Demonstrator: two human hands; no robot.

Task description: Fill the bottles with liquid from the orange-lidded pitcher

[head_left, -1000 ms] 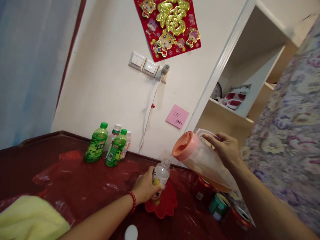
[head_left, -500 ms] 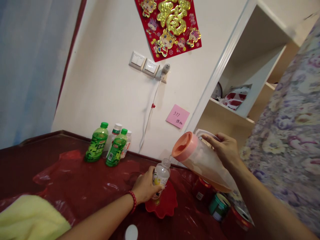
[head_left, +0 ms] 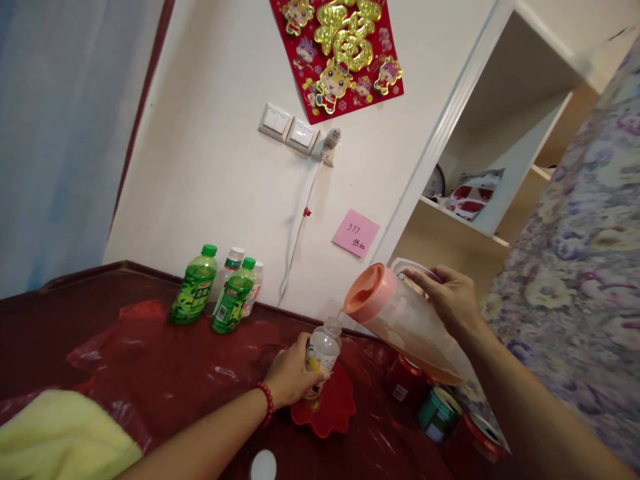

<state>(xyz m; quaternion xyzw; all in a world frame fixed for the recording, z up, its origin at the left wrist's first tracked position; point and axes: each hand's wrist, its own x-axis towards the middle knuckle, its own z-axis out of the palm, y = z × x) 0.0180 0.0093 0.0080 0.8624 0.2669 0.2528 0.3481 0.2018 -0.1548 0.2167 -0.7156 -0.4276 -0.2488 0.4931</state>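
Note:
My left hand (head_left: 291, 375) is wrapped round a clear plastic bottle (head_left: 326, 341) with a yellow-and-white label, its mouth uncapped. The bottle stands over a red scalloped dish (head_left: 334, 407), slightly tilted in view. By its handle, my right hand (head_left: 453, 300) grips a translucent pitcher (head_left: 415, 327) with an orange lid (head_left: 367, 293). The pitcher is tipped to the left, amber liquid lying along its lower side. A thin stream runs from its spout to the bottle's mouth. A white cap (head_left: 263, 465) lies near the front edge of the picture.
Green drink bottles (head_left: 194, 285) and white-capped bottles (head_left: 233, 257) stand at the wall. Several cans, one of them green (head_left: 439, 413), sit below the pitcher. A yellow cloth (head_left: 65, 437) lies at front left on the red-covered table (head_left: 200, 373). A white cord (head_left: 299, 243) hangs behind.
Both hands, the bottle and the pitcher hold almost the same positions. Liquid still runs from the spout into the bottle.

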